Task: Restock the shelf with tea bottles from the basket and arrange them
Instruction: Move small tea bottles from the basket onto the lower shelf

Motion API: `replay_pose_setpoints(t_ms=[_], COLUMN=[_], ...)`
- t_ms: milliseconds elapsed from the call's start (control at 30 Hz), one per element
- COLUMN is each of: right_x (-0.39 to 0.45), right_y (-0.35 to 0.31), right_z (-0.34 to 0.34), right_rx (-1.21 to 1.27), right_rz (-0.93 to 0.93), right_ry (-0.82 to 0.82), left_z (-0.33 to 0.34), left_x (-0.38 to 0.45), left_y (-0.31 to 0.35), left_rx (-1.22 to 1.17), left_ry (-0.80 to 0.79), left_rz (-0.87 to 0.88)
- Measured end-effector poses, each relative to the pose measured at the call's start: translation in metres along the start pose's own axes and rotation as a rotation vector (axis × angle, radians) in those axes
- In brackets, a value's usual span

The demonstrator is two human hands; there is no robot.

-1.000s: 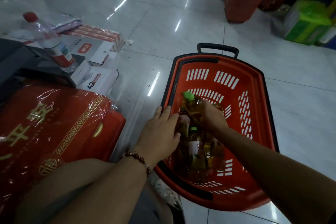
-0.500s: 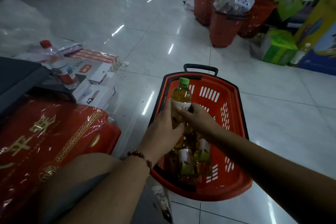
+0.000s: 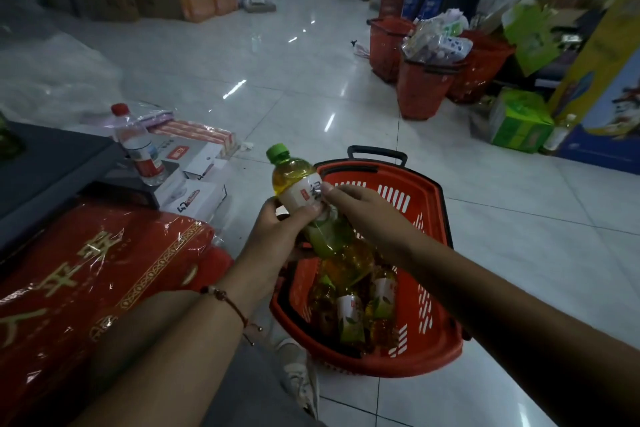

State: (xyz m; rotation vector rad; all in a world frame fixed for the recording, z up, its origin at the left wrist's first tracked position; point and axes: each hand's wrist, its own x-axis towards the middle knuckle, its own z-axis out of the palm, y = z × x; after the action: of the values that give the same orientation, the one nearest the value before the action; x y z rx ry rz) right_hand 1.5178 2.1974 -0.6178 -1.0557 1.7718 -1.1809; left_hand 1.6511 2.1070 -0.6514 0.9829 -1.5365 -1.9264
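My left hand [image 3: 277, 236] is wrapped round the lower body of a tea bottle [image 3: 304, 204], thumb over the white label, fingers curled behind; my right hand [image 3: 360, 215] pinches the same bottle at label height w/ fingertips from the other side. So both are gripping one bottle, held up over the near-left rim of the red basket [image 3: 426, 340], clear of the rest. Its long axis tilts: green cap [image 3: 278, 151] up and to the left, away from me, base down toward the basket. More tea bottles [image 3: 349, 315] lie inside along the near end, labels mostly facing up, packed against each other; I can't get an exact count, they overlap and the light's dim. Key relation for the next move: the shelf isn't in view at all, so I can't say which way the bottle has to travel. Judging by the grip, the left hand has the fuller hold and could prob. carry it alone, freeing the right to go back down for another, since the basket sits right under it. Bottle base is hidden behind my left fingers. To the left, a red wrapped package [image 3: 86, 281] and a water bottle [image 3: 138, 146] on boxes; not part of the job.
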Motion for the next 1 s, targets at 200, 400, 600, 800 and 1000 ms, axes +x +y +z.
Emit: replay_pose_setpoints(t_ms=[200, 400, 600, 800, 1000], right_x=[-0.01, -0.01, 0.0, -0.007, -0.026], right_y=[-0.032, -0.068, -0.102, -0.12, -0.134], right_z=[0.009, 0.066, 0.144, 0.226, 0.299], right_rx=[-0.055, -0.234, -0.151, -0.084, 0.021], right_rz=[0.049, -0.093, -0.236, -0.278, -0.311], right_ry=[-0.225, -0.272, -0.401, -0.545, -0.67], left_z=[-0.038, -0.097, -0.166, -0.231, -0.28], left_x=[-0.011, -0.047, -0.104, -0.169, -0.23], left_y=[0.013, 0.038, 0.062, 0.059, 0.047], left_rx=[-0.257, -0.328, -0.334, -0.172, -0.095], left_ry=[0.067, 0.234, 0.437, 0.578, 0.665], left_rz=[0.03, 0.176, 0.228, 0.213, 0.157])
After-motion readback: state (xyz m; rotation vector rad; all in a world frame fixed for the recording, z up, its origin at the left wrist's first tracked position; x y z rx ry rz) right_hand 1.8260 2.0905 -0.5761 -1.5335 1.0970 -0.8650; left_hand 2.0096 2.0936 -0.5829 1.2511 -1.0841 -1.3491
